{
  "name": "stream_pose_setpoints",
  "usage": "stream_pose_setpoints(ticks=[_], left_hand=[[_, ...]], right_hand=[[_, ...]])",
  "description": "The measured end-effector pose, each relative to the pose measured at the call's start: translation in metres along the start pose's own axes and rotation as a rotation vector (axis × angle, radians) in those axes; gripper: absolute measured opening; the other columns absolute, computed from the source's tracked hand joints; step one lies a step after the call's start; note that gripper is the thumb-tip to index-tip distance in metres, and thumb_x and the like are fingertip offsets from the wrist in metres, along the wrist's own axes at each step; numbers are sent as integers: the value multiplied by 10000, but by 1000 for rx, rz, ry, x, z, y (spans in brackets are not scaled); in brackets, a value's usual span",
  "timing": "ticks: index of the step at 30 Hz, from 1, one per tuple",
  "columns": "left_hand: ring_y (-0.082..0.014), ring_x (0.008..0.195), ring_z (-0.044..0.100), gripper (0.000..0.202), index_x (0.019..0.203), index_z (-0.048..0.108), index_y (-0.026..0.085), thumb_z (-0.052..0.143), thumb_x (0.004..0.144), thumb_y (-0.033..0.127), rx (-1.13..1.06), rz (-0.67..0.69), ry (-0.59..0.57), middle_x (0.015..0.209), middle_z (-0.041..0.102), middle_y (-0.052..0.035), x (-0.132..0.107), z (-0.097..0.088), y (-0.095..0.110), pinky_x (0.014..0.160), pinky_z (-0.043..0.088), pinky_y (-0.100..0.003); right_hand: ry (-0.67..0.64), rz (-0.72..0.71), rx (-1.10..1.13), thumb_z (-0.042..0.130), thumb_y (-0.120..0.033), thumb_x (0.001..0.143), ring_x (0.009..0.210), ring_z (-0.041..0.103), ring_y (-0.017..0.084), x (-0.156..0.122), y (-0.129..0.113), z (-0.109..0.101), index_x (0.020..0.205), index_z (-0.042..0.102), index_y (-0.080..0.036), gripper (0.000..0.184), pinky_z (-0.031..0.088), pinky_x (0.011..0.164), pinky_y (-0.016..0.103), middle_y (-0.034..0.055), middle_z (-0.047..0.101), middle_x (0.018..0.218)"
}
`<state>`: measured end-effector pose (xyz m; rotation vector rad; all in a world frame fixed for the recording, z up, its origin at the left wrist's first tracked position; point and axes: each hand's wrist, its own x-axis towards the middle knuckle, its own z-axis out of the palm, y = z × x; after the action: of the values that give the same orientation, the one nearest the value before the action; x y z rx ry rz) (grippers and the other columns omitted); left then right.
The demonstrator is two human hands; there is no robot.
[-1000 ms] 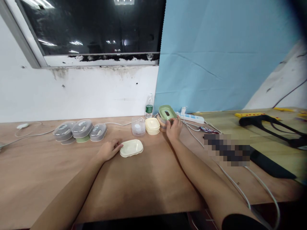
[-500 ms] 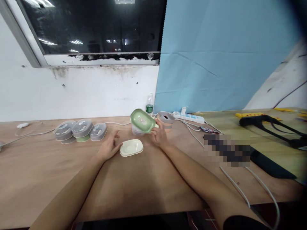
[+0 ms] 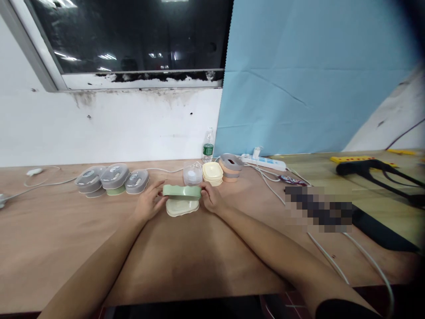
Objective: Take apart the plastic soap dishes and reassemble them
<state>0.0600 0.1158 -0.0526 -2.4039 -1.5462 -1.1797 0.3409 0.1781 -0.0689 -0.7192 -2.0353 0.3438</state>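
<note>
Between my two hands is a green plastic container (image 3: 182, 192), seen side-on with a wavy edge, just above a cream oval tray (image 3: 182, 208) on the table. My right hand (image 3: 212, 198) grips its right end with thumb and fingers. At its left end, my left hand (image 3: 149, 201) has its fingertips on the edge, with the thumb lower down near the cream tray. Right behind the container are a stack of cream trays (image 3: 213, 170) and a clear plastic stack (image 3: 192, 175).
Several grey-lidded lunch boxes (image 3: 114, 177) stand at the back left. Grey and orange round pieces (image 3: 231, 166) are stacked at the back, near a bottle (image 3: 208, 146) and a white power strip (image 3: 265, 162). White cables and a black frame (image 3: 372, 177) lie to the right.
The green container has come down and left from my right hand's raised hold, turning level over the cream tray. My left hand now meets its left end. The cream stack behind is uncovered.
</note>
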Motion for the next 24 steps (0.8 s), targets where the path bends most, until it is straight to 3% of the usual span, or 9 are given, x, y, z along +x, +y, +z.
stream_pose_setpoints(ticks=[2,5,8,15,24], left_hand=[[-230,1052,604,269,851,621,190,495,895,425,-3,27,-40,1288,582,-115,0,-1,4,855,501,-339],[-182,810,633,400,614,542,188,462,915,438,-20,56,-122,917,683,-90,-1,0,7,707,483,-288],[-137,600,542,469,553,493,188,414,940,440,5,24,-140,630,572,-35,-1,3,10,585,402,-258],[-120,542,486,524,542,500,179,352,966,449,52,-68,-193,566,525,-14,2,7,12,551,327,-261],[-133,555,516,581,538,498,187,259,975,486,30,-110,-286,582,575,-21,3,8,10,574,352,-263]], right_hand=[[16,23,18,227,-548,965,710,586,190,1,-5,0,910,558,-210,476,452,654,305,59,619,769],[21,55,17,240,-501,979,729,580,183,3,-9,0,886,560,-215,439,438,677,292,49,618,780],[4,126,-46,254,-448,990,693,559,174,6,-7,2,808,549,-220,415,402,644,273,31,603,730],[-51,252,-169,323,-407,982,634,537,154,13,5,8,692,566,-208,427,308,569,250,26,638,680],[-177,297,-255,357,-361,980,682,570,164,15,6,10,728,629,-203,403,284,573,261,49,679,761]])
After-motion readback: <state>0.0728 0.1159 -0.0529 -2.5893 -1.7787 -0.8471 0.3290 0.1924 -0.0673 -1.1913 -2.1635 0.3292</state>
